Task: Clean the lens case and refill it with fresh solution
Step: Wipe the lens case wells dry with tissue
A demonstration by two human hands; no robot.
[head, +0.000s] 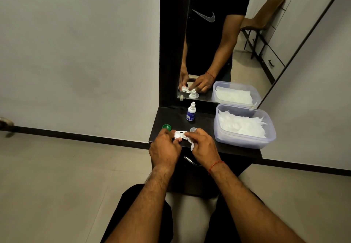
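Observation:
A white lens case (180, 135) is held just above the front of the dark shelf (201, 119). My left hand (164, 148) grips its left end. My right hand (204, 146) pinches a white tissue (191, 146) against the case's right well. A green cap (166, 127) lies on the shelf beyond my left hand. A clear cap (193, 129) sits just beyond my right fingers. The small solution bottle (191, 111), white with a blue label, stands upright farther back, its cap on.
A clear plastic tub (245, 142) full of white tissues stands on the right of the shelf. A mirror (218, 43) rises behind the shelf and reflects my hands and the tub. A drawer handle (188, 159) shows under the shelf's front edge.

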